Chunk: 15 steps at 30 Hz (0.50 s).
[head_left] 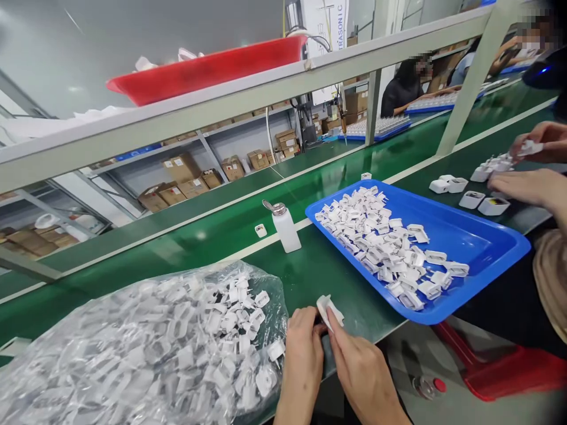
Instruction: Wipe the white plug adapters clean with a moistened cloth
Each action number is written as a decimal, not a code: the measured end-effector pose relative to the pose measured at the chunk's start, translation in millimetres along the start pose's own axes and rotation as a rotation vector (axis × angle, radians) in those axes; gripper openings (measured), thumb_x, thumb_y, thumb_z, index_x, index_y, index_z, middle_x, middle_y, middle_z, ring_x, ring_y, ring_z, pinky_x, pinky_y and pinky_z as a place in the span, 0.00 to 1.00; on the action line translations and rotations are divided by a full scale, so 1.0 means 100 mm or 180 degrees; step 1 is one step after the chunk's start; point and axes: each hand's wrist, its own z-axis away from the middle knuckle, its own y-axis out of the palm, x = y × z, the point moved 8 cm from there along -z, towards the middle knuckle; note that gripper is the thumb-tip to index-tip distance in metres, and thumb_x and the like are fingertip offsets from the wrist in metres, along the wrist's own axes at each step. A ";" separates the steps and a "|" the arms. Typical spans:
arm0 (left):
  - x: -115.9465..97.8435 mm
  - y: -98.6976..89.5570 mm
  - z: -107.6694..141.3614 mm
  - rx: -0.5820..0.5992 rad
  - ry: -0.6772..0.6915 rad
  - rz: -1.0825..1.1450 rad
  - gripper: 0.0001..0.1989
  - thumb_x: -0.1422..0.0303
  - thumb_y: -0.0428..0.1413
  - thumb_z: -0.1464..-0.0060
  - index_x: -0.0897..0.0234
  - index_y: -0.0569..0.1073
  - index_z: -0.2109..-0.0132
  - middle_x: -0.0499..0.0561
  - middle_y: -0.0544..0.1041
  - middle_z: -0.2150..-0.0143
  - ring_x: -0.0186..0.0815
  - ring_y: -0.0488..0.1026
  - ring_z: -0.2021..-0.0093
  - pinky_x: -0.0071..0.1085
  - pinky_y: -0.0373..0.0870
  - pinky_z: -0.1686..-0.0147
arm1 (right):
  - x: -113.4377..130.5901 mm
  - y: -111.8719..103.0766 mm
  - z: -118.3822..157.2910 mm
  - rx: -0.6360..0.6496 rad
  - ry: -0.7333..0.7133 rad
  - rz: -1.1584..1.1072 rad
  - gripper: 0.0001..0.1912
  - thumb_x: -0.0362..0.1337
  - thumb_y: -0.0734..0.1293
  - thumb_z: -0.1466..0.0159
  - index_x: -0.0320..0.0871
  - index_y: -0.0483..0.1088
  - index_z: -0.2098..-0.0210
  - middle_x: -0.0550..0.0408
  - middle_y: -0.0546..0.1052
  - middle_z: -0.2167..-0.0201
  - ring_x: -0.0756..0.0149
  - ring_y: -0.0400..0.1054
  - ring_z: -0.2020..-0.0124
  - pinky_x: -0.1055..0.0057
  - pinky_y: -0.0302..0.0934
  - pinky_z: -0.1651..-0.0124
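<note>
Near the table's front edge, my right hand point(361, 363) pinches a folded white cloth point(330, 310) between thumb and fingers. Close beside it on the left, my left hand point(305, 342) has its fingers curled; what they hold, if anything, is hidden. A clear plastic bag point(146, 348) full of small white plastic parts lies left of my hands, its open end next to my left hand. To the right sits a blue tray point(478, 236) with many white parts heaped along its left side. A white bottle point(287, 230) with a metal cap stands beyond my hands.
Another person's hands point(531, 183) hold white parts at the right, beside several white housings point(494, 205). One small white piece point(260, 230) lies on the green belt point(199, 236). A red tray point(212, 68) rests on the overhead shelf. A red stool point(509, 372) stands below the table.
</note>
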 end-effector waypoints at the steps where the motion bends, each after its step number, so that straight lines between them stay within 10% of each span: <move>1: 0.01 0.01 -0.01 0.0004 -0.0008 -0.0043 0.12 0.81 0.48 0.45 0.60 0.69 0.69 0.50 0.73 0.68 0.40 0.69 0.64 0.35 0.64 0.62 | 0.02 -0.01 0.01 0.0003 -0.0128 0.0067 0.23 0.31 0.53 0.26 0.29 0.67 0.38 0.49 0.82 0.73 0.62 0.75 0.79 0.70 0.67 0.75; 8: 0.09 0.05 0.02 0.0089 0.0113 0.0142 0.18 0.81 0.46 0.40 0.62 0.75 0.51 0.55 0.79 0.56 0.43 0.73 0.56 0.39 0.68 0.56 | 0.08 0.03 0.23 -0.0064 -0.0565 0.0245 0.36 0.27 0.52 0.28 0.34 0.30 0.26 0.57 0.78 0.78 0.65 0.70 0.85 0.71 0.64 0.81; 15: 0.01 0.06 0.03 0.0325 0.0063 -0.0217 0.15 0.78 0.46 0.35 0.63 0.75 0.51 0.55 0.79 0.56 0.47 0.72 0.54 0.46 0.68 0.54 | -0.11 0.01 0.28 -0.0272 -0.0181 -0.0085 0.31 0.30 0.59 0.28 0.38 0.49 0.27 0.44 0.84 0.61 0.66 0.77 0.78 0.75 0.67 0.76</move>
